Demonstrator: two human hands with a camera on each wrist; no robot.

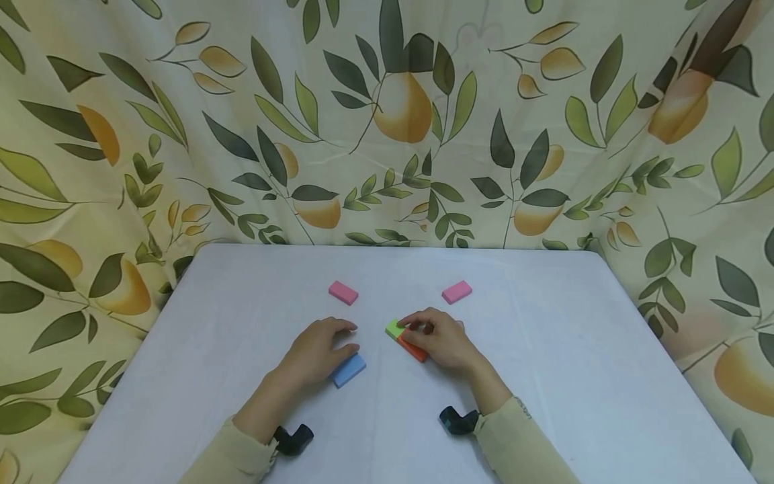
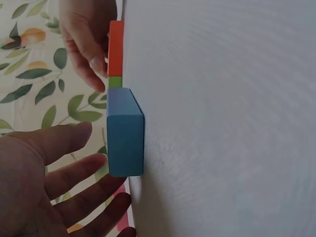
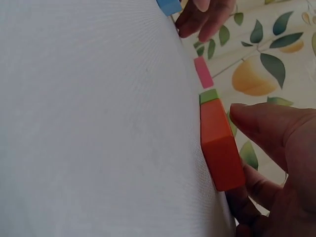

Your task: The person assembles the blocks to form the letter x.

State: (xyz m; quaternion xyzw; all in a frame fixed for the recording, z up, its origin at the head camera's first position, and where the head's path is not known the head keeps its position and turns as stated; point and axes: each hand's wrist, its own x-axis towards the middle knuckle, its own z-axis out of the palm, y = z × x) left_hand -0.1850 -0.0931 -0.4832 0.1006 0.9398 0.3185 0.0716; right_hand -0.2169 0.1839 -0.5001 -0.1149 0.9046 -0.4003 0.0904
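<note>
In the head view my left hand (image 1: 316,351) hovers beside a blue rectangular block (image 1: 349,370); its thumb and fingers are spread apart and grip nothing. The left wrist view shows the blue block (image 2: 125,145) resting on the white tabletop, the thumb standing off it. My right hand (image 1: 446,341) is over an orange block (image 1: 414,349), which sits end to end with a green block (image 1: 394,329). Seen from the right wrist, the thumb stays a little off the orange block (image 3: 221,148), while relaxed fingers reach behind its far side. Only one end of the green block (image 3: 209,96) shows there.
Two pink blocks lie farther back, one left (image 1: 343,293) and one right (image 1: 456,292). A white cloth (image 1: 544,323) covers the table, and a leaf-and-fruit patterned curtain (image 1: 387,168) hangs behind and at the sides. Each wrist wears a small black camera (image 1: 294,440).
</note>
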